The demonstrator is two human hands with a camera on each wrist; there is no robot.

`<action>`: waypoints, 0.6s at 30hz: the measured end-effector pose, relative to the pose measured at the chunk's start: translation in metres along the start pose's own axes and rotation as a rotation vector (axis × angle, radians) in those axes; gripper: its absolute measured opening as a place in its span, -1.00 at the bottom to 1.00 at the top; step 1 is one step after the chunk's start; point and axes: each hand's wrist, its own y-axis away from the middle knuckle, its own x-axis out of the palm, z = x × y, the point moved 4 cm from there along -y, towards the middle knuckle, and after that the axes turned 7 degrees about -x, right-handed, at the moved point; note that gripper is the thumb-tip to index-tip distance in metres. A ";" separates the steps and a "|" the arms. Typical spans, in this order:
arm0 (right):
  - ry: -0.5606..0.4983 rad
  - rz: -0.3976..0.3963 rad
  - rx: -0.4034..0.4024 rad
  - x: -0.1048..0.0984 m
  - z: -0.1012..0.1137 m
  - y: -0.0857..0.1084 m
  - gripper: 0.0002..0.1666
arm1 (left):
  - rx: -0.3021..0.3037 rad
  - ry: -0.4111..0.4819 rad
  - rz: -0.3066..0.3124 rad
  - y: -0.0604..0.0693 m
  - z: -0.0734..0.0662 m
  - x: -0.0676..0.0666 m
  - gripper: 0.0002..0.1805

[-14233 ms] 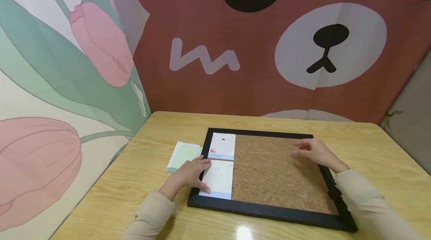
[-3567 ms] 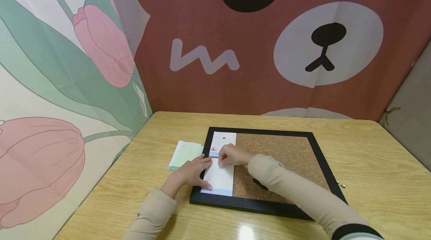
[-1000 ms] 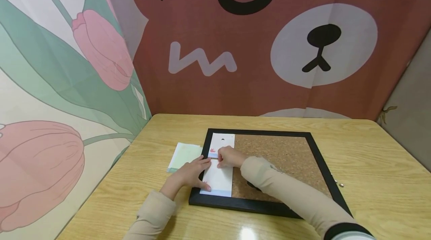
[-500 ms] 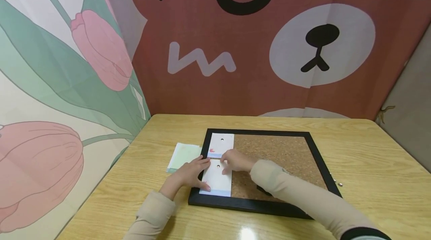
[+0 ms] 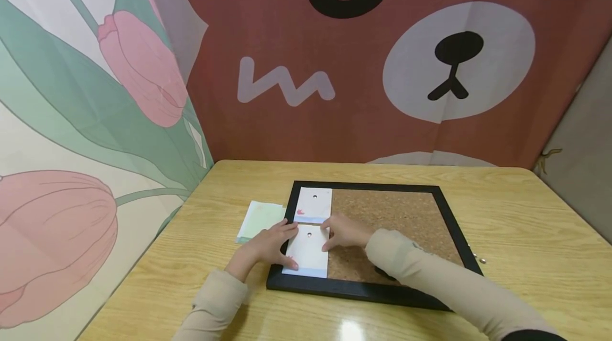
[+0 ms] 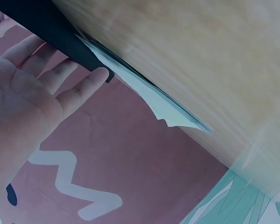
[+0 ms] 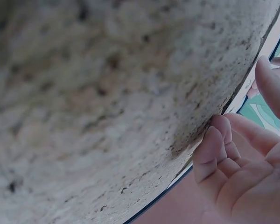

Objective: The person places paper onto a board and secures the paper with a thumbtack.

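Note:
A black-framed cork board [image 5: 392, 235] lies on the table, with two white note sheets along its left side. The upper sheet [image 5: 308, 208] and the lower sheet [image 5: 306, 256] each bear a small silver pin near the top. My left hand [image 5: 268, 245] spreads over the board's left frame, fingertips and thumb on the lower sheet's left edge; in the left wrist view that hand [image 6: 42, 84] touches the black frame [image 6: 70, 42]. At the lower sheet's right edge is my right hand [image 5: 349, 232], thumb and index finger apart; its other fingers touch the cork [image 7: 154, 116] in the right wrist view.
A stack of pale green and white paper [image 5: 260, 219] lies left of the board. Several small silver pins [image 5: 483, 261] are on the table right of the frame. A dark object [image 5: 384, 274] on the cork is partly hidden under the right sleeve. Patterned cloths hang behind the table.
The right hand came from the board's right side to the lower sheet, then drew back rightward from its top. A pin is now visible there. The left hand has stayed in place.

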 end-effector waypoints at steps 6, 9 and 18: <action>0.019 0.000 0.007 0.000 0.001 0.002 -0.72 | 0.002 0.015 0.011 -0.001 0.000 -0.001 -0.05; 0.026 -0.004 0.010 0.000 0.001 0.001 -0.74 | 0.004 0.022 0.014 -0.001 0.000 -0.001 -0.06; 0.069 -0.005 -0.026 0.000 0.005 0.005 -0.68 | 0.031 0.088 0.000 -0.004 0.006 -0.004 -0.15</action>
